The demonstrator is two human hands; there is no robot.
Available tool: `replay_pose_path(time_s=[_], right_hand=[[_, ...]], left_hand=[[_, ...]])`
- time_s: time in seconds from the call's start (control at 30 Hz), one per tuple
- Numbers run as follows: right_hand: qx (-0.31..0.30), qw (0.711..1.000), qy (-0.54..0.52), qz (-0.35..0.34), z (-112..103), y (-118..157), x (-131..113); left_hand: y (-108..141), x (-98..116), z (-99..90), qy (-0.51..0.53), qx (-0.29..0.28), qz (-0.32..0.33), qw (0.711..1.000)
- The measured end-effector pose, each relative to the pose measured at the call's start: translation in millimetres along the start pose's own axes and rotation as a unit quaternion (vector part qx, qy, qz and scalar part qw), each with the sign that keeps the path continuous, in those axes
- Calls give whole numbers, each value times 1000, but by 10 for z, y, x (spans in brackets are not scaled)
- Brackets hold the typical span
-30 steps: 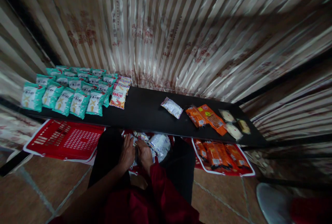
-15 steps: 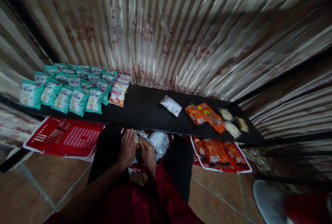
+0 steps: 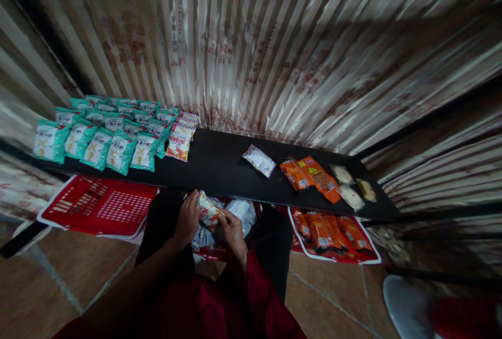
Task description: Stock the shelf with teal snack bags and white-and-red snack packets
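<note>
The left hand (image 3: 187,221) and right hand (image 3: 232,232) grasp a white-and-orange plastic packet (image 3: 207,210) (pinched from opposite sides) beside the long black shelf (image 3: 219,161).

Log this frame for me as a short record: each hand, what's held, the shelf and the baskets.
Left hand: against the left side of the held packet, grip partly hidden
Right hand: pinching the held packet's right edge
Shelf, left end: rows of teal packets, striped-edge packets beside them
Shelf, middle: one loose packet, lying flat
Shelf, right end: orange packets, small pale packs
Middle basket: between the knees, holding whitish packets
Right basket: holding more orange packets
</note>
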State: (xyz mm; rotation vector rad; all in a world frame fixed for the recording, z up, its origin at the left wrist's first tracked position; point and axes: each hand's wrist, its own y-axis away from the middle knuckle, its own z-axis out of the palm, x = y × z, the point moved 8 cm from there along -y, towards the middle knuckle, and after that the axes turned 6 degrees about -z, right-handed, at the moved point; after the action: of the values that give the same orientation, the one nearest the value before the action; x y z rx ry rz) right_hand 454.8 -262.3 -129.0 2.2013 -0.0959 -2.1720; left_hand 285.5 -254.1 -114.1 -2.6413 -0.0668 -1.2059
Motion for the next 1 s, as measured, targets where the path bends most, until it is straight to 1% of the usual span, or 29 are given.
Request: replay_pose_path(time_s=[0.13,0.3,0.4,0.53,0.63,0.83,0.93,1.0], right_hand=[[-9,999,-35,8,-2,-8,-71],[3,998,-59,32,-45,-8,-59],[1,994,-95,59,-34,-7,-15],[-1,989,-127,78,0,-12,31],[-8,986,-147,80,43,-17,40],[-18,976,-195,91,156,5,46],[-35,976,-195,95,198,21,43],[-51,975,-192,98,217,26,39]], left_hand=[[-82,7,-102,-1,2,-14,1000],[-192,76,-235,64,-25,-34,997],[-265,71,-278,92,-48,-75,992],[-322,11,-269,144,-74,-140,977],[-338,-51,-264,166,-62,-169,970],[-375,-138,-293,150,9,-175,973],[-400,-130,-317,130,21,-176,976],[-424,-120,-332,113,19,-171,979]])
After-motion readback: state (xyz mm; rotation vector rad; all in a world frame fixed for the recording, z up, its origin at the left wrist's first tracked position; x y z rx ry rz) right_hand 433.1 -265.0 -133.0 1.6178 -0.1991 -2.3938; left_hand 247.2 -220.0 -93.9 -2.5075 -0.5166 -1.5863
